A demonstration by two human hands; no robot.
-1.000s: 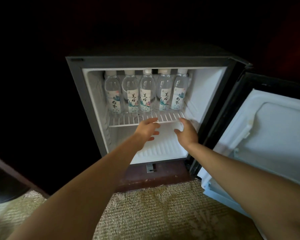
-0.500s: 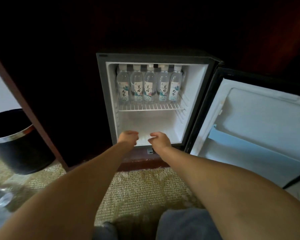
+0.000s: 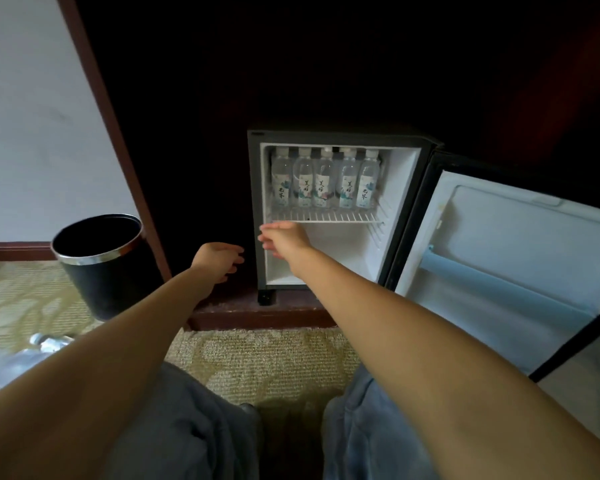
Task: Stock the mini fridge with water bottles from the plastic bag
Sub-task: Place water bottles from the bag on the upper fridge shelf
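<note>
Once drawn back from the wire shelf (image 3: 326,216), leave five water bottles (image 3: 323,181) standing upright in one row at the back of the upper space of the mini fridge (image 3: 253,202), shoulder to shoulder, labels facing out. Sat right at the front edge of that shelf a second ago; dropped to the fridge's lower lip half a second ago; now clear of the cavity altogether and swinging left. Find the right hand (image 3: 284,237) in front of the fridge's left frame, just under shelf height, fingers stretched and loosely spread, pointing left, holding nothing. Find the left hand (image 3: 219,259) further left, over the dark cabinet (image 3: 205,168) beside the fridge, fingers loosely curled, likewise gripping nothing. No change to the door (image 3: 516,237), swung wide to the right. Brings more of the room into sight with the head pulled back: a black waste bin (image 3: 101,268) left of the cabinet, and, low at the left edge on the carpet (image 3: 264,362), the plastic bag (image 3: 18,358) with more clear bottles inside, well apart from both hands. Reads as one batch placed and a return trip begun, probably toward the bag. Shows no bottle below the shelf, so likely room for stocking there. Worth minding the tight row when adding more, since easily toppled by a nudge.
</note>
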